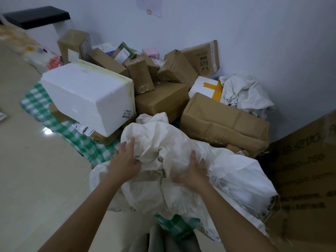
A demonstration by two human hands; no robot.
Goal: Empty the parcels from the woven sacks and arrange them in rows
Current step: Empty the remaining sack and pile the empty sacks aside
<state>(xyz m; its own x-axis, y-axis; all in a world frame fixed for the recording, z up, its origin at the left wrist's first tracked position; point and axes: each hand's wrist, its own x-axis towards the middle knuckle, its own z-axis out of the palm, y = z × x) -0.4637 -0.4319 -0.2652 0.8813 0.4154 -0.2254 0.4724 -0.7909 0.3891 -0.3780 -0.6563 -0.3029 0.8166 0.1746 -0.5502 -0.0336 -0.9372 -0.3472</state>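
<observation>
Gripping crumpled woven sack (163, 151): left hand (125, 164), right hand (194, 171), either side.

hands: 2, left hand (125, 163) and right hand (193, 172) | white foam boxes: 2, large foam box (87, 95) and taped foam box (206, 87) | crumpled woven sacks: at least 3 | brown parcels: about ten, exact count unclear

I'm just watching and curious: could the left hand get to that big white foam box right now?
Probably yes, once it lets go. The left hand grips the cream woven sack, so it is busy. The white foam box lies on top of the pile just beyond it, with nothing between them.
</observation>
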